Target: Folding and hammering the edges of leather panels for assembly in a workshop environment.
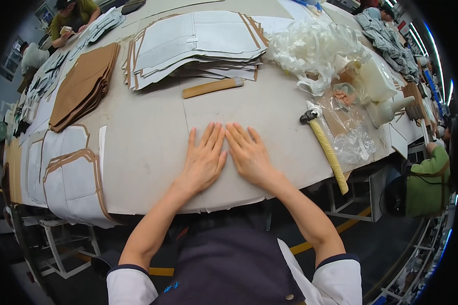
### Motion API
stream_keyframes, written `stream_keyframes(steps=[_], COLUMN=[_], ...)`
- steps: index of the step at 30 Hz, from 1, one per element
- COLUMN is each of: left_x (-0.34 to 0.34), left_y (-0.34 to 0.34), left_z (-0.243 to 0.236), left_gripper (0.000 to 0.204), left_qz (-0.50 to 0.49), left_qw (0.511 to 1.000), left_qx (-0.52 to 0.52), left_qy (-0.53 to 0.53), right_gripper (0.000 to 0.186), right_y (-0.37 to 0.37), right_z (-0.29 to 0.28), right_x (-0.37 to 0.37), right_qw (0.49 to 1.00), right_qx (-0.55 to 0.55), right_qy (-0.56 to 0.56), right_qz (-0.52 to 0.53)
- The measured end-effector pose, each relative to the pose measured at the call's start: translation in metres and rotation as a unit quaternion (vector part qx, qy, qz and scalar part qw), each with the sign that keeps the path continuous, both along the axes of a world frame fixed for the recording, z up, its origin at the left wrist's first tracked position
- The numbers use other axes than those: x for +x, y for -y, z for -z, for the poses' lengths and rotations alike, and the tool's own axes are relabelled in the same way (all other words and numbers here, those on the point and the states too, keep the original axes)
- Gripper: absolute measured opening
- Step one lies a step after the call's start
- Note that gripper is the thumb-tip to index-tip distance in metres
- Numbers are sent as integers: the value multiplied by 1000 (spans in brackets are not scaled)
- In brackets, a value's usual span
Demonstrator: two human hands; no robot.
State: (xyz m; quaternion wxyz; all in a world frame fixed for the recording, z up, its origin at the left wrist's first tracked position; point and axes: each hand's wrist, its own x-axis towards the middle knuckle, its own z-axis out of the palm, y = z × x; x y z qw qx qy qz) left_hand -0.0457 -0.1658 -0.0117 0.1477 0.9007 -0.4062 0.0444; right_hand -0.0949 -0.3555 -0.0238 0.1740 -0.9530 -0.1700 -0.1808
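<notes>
My left hand (204, 160) and my right hand (249, 155) lie flat, palms down, on the bare grey board covering the worktable (147, 147). Their fingers are stretched out, the index fingertips almost meeting, and neither holds anything. Beyond them lies a flat tan strip (211, 88) with a grey end, possibly a wooden tool. Behind that rises a stack of white panels with brown edging (188, 40). To the right of my hands rests a hammer (324, 145), its handle wrapped in yellow, its dark head pointing away from me.
Brown sheets (84, 84) are stacked at left, above white brown-edged pieces (74, 178) overhanging the front edge. Far right hold a heap of white strips (315, 51), clear plastic bags (353, 137) and a plastic bottle (387, 111). People work around the table, one in green (427, 183) at right.
</notes>
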Motion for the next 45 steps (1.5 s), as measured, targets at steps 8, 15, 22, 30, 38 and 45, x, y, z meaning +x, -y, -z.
stream_keyframes(steps=[8, 15, 22, 30, 38, 45], left_x=[7, 4, -16, 10, 75, -90], left_y=[-2, -7, -19, -47, -8, 116], left_z=[-7, -20, -12, -2, 8, -15], left_gripper=[62, 62, 62, 73, 81, 83], left_qz=[-15, -27, -49, -81, -86, 187], left_qw=[999, 999, 998, 996, 995, 943], left_qx=[45, 44, 23, 32, 58, -118], left_qy=[23, 9, -11, -36, 11, -249], right_gripper=[50, 50, 48, 65, 79, 52], right_y=[-2, -7, -19, -10, 65, 113], right_z=[-3, -16, -14, -9, -91, -139], right_x=[16, 23, 7, -23, -55, -166], right_qw=[1000, 999, 999, 998, 966, 916], right_qx=[-17, -27, 16, 12, 191, 266], right_qy=[2, 2, -6, -48, 21, 79], right_qz=[-13, -21, -36, -30, 172, 290])
